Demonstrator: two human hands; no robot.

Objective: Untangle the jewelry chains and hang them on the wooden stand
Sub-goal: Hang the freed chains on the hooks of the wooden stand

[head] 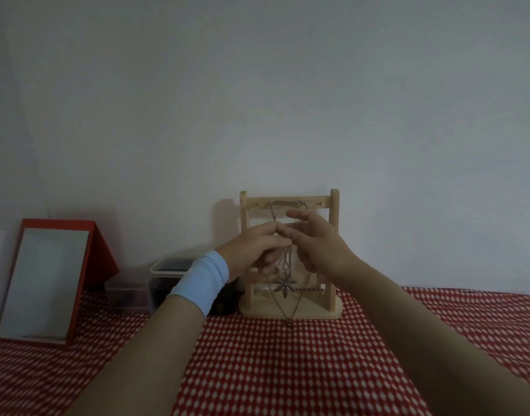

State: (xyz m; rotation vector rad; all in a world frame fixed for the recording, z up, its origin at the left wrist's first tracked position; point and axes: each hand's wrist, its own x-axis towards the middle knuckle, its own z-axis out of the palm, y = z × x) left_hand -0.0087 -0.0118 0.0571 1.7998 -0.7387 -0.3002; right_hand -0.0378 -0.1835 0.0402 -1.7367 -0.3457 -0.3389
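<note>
A small wooden stand (335,235) rises at the back of the table, with a silver bracelet (287,203) draped over its top bar. In front of the stand my left hand (254,247) and my right hand (320,244) meet and pinch thin chains (287,259) between fingertips. A leaf-shaped silver pendant (285,284) hangs below the hands. A longer fine chain loops down to a small dark bead (288,323) just above the cloth. My right index finger points left near the top bar.
A red-and-white patterned cloth (287,370) covers the table. A red-framed mirror (45,283) leans at the left. Clear plastic boxes (155,283) stand left of the stand, behind my left wrist with its light blue band (202,280). A plain wall is close behind.
</note>
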